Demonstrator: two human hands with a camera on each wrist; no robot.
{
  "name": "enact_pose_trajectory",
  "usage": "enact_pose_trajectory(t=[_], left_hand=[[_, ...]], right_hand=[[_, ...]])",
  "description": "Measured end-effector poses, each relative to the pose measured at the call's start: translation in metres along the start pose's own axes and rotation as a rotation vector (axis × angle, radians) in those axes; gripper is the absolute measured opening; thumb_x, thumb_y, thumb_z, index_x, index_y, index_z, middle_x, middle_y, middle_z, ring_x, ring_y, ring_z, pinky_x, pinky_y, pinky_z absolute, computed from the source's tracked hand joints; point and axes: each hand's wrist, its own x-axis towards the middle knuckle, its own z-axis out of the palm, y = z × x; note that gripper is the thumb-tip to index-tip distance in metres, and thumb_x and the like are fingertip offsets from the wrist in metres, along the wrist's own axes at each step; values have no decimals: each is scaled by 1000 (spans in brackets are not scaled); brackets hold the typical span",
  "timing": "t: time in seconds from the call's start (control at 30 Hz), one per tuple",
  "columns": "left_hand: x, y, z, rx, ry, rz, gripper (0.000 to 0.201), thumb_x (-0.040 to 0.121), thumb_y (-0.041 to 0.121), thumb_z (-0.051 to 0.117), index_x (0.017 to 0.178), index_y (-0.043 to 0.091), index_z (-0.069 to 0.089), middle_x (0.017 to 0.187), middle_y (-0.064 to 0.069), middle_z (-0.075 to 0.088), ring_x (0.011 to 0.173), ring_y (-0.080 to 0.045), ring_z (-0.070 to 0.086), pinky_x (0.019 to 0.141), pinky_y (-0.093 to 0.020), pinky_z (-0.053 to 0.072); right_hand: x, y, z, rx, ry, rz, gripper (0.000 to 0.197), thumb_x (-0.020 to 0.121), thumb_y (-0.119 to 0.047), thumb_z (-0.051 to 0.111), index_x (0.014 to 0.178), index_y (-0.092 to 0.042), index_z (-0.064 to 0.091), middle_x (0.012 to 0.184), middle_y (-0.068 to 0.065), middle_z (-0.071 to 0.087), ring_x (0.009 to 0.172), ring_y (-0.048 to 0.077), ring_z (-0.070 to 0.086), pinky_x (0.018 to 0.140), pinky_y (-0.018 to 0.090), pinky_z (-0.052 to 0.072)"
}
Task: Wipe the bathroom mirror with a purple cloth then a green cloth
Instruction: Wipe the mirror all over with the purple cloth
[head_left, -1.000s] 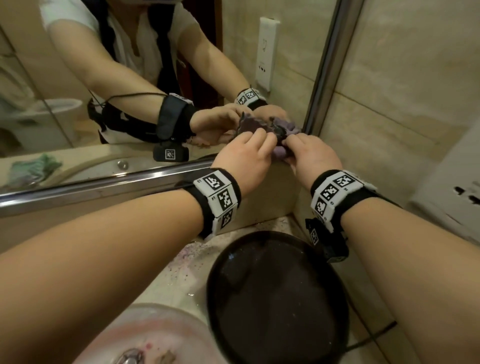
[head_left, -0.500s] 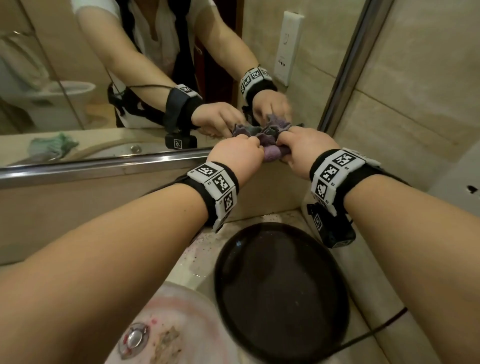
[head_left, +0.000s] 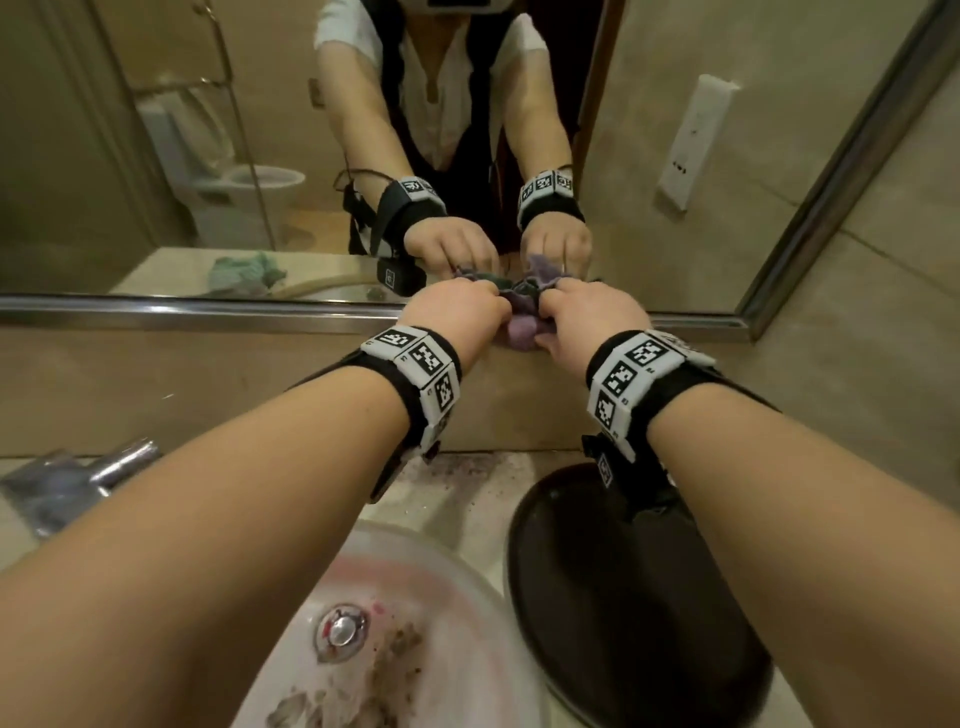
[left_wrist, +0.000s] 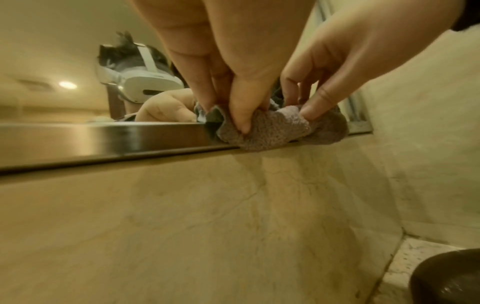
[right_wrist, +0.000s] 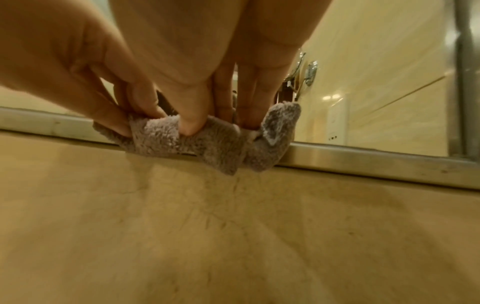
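Head view, fluffy bunched purple cloth (head_left: 521, 332) pinched between left hand (head_left: 457, 319) and right hand (head_left: 592, 322) fingertips, against the mirror (head_left: 156, 156) steel frame (head_left: 182, 310), dark round tray (head_left: 623, 597) below the fingers.

Beige stone tiles (head_left: 893, 364) covered the wall on the right and the band (head_left: 156, 395) under the mirror's metal frame. A speckled counter (head_left: 467, 493) carried a white basin (head_left: 415, 582) with a metal drain plug (head_left: 343, 629) and brown smears, a chrome tap (head_left: 78, 483) at its left, and a round dark tray (head_left: 623, 597) at its right. A toilet (head_left: 223, 166) and a white wall socket (head_left: 693, 140) showed in the reflection, as did a round ceiling light (left_wrist: 67, 84) in the left wrist view.
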Motion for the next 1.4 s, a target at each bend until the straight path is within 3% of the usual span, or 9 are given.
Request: enact_pose_trajectory(t=[0.17,0.47,1.0,1.4], left_hand=[[-21,-31,2,-32,-1,-78,35,94,13,48,128,20,53,122,-7,51,114,-28,50,87,-35,41],[-50,-75,11,-50,-10,-158,36,93,15,51,128,22,53,126,-5,50,115,-28,51,86,-35,41],[-89,-146,28,-90,28,-171,34,91,13,53,123,23,55,119,-3,53,108,-28,54,85,-38,46],[-143,-237,43,-110,-5,-192,38,90,14,54,126,25,53,122,-3,51,112,-26,52,89,-37,45]], right_hand=[[4,-36,6,46,90,-12,26,93,-21,49,118,-15,54,123,6,50,111,28,49,81,35,43],[9,-91,-7,56,60,-56,35,85,-12,55,119,-13,51,125,7,47,114,29,47,82,37,44],[29,-169,-15,22,73,-89,32,84,-18,57,115,-12,53,120,6,50,109,28,49,78,35,42],[57,-273,-20,8,116,-137,35,84,-26,60,116,-14,53,119,4,51,109,26,50,80,34,44]])
